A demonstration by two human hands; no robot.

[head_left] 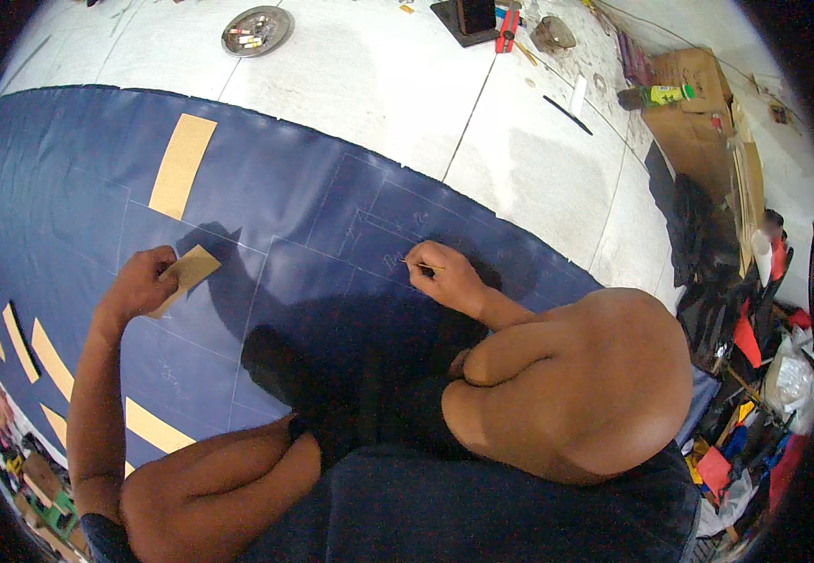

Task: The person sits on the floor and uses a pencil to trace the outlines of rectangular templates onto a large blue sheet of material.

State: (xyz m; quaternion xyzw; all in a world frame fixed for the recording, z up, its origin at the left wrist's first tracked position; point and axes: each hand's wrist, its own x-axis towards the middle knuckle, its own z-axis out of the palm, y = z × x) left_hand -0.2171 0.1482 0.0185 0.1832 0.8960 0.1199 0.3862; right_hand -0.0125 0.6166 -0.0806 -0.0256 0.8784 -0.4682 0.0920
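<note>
A large dark blue sheet [285, 206] lies spread on the floor, marked with thin white chalk lines. My left hand [139, 284] grips a small tan cardboard piece [191, 268] that rests flat on the sheet. My right hand [440, 272] pinches a thin dark marking stick [423, 269], its tip touching the sheet beside faint chalk marks. My bent knees fill the lower part of the view.
A long tan cardboard strip [182, 165] lies on the sheet at upper left; more strips [50, 361] lie by its left edge. A round metal tray [257, 30] sits on the white floor beyond. Cardboard boxes [693, 103] and cluttered scraps line the right side.
</note>
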